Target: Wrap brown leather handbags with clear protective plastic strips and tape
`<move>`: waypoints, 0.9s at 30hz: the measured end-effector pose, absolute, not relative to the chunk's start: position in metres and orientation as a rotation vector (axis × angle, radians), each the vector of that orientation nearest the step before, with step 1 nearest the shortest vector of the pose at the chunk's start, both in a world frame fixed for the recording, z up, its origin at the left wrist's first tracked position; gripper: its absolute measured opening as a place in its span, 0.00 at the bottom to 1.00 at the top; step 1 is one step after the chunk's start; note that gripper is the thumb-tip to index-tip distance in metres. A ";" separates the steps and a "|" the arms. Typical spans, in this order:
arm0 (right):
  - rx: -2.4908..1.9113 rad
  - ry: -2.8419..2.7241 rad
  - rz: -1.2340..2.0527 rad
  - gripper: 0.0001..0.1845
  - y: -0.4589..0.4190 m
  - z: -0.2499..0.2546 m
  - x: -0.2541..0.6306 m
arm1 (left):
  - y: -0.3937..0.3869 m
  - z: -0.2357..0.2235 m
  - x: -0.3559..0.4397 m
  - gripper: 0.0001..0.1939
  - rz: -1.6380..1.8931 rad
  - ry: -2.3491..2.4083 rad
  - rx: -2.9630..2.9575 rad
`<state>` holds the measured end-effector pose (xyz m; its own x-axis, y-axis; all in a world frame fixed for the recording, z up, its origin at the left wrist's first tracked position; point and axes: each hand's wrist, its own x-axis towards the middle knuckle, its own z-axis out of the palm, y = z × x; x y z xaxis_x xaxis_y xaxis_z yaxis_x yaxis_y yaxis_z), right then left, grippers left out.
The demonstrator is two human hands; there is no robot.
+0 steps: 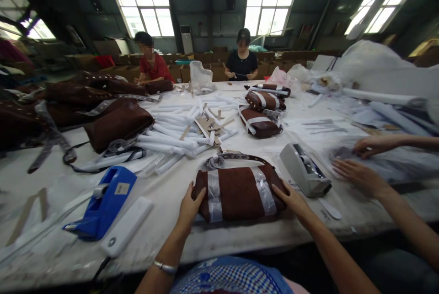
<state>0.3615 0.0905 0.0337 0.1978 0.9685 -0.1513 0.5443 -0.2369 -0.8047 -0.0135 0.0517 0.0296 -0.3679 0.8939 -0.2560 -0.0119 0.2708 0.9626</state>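
A brown leather handbag [237, 193] lies on the table in front of me, with two bands of clear wrapping around its body. Its strap, studded and partly wrapped in plastic, curves along the far side. My left hand [190, 205] grips the bag's left end, thumb on the front face. At the opposite end, my right hand [292, 199] holds the corner the same way. Just beyond my right hand stands a grey tape dispenser [303, 170]. A blue tape dispenser [103, 205] and a long white box-like device [127, 226] lie to the left.
White rolled tubes [168, 141] and cardboard strips [207, 127] are heaped mid-table. Brown bags [118, 122] pile up at left; banded bags [260, 122] lie farther back. A co-worker's hands [363, 177] handle clear plastic at right. Two people [242, 63] work across the table.
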 end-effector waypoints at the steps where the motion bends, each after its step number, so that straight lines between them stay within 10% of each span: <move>1: -1.789 -1.363 0.959 0.43 0.088 0.038 0.360 | 0.052 0.030 -0.015 0.43 1.225 1.576 0.788; 8: -1.214 -1.019 1.182 0.50 0.048 0.063 0.353 | 0.031 0.069 -0.032 0.43 1.340 1.095 0.772; 27: -1.099 -0.793 1.442 0.26 0.099 0.107 0.330 | 0.053 0.116 -0.058 0.26 1.552 1.013 0.435</move>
<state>0.3297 0.0990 0.1070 0.0339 0.9798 -0.1973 -0.3581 -0.1724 -0.9176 -0.0583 0.0529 0.1160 -0.2581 0.9317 -0.2556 -0.6089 0.0486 0.7917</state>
